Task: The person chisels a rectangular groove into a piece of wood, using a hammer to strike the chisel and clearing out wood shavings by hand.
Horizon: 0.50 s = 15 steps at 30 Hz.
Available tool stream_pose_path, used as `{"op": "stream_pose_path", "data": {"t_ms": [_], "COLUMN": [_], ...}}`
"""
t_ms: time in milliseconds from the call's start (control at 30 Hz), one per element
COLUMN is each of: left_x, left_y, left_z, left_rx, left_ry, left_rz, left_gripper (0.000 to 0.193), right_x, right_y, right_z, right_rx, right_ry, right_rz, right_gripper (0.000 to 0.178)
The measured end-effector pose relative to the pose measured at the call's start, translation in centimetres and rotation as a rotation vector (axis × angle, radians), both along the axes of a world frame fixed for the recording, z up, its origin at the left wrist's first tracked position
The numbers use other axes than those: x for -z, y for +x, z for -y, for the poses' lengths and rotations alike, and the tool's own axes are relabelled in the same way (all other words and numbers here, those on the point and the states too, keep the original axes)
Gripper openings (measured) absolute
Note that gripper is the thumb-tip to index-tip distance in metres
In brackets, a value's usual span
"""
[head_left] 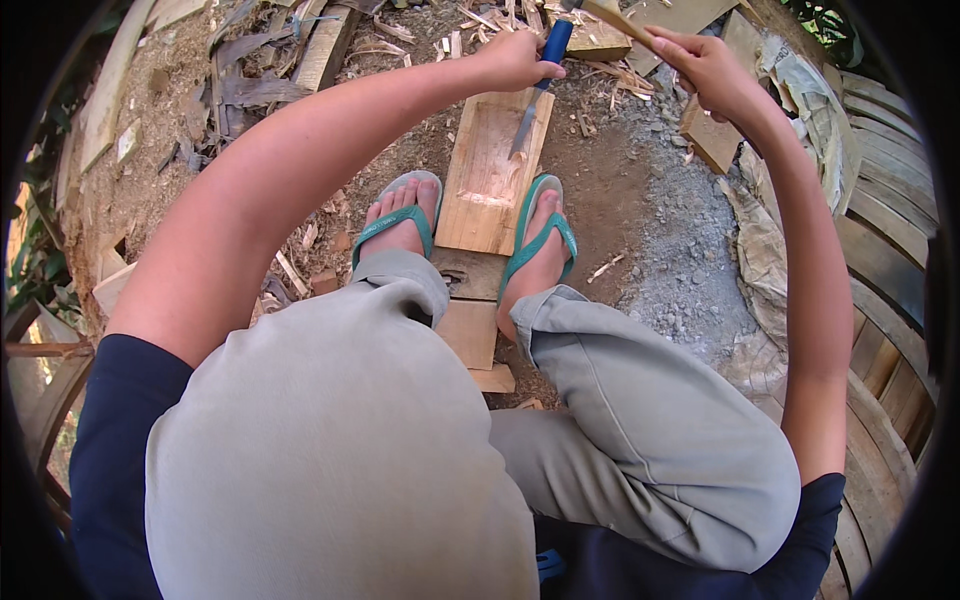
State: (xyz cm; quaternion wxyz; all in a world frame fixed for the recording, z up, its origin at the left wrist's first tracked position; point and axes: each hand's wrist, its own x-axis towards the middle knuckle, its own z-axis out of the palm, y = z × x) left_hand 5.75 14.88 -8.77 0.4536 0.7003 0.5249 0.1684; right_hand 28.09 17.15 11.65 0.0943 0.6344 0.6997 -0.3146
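My left hand (515, 62) is closed round the lower part of a chisel's (557, 42) blue handle. Its metal blade slants down, with the tip at the surface of a wooden block (478, 228). A shallow recess with a rough, pale edge is cut into that block, which lies between my two feet. My right hand (705, 72) grips the wooden handle of a hammer (618, 18). The hammer's head, partly cut off by the top of the picture, is just above the chisel's butt; whether they touch I cannot tell.
My feet in green flip-flops (408, 222) flank the block, and more wood pieces (466, 330) lie under its near end. Wood shavings and offcuts (712, 138) litter the dirt. Grey gravel (690, 265), crumpled sheeting (757, 262) and stacked boards (885, 265) are on the right.
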Motion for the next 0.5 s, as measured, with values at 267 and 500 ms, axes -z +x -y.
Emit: {"op": "stream_pose_path", "data": {"t_ms": [267, 500], "left_x": [-0.3, -0.4], "left_y": [0.7, 0.5], "left_z": [0.1, 0.3], "left_rx": [-0.004, 0.005], "left_ry": [0.007, 0.038], "left_rz": [-0.039, -0.028], "left_gripper": [0.043, 0.047], "right_x": [-1.1, -0.1], "right_y": [-0.6, 0.5], "right_z": [1.4, -0.2], "right_rx": [0.022, -0.043], "right_ry": [0.025, 0.100], "right_rz": [0.025, -0.001], "right_gripper": [0.045, 0.046]}}
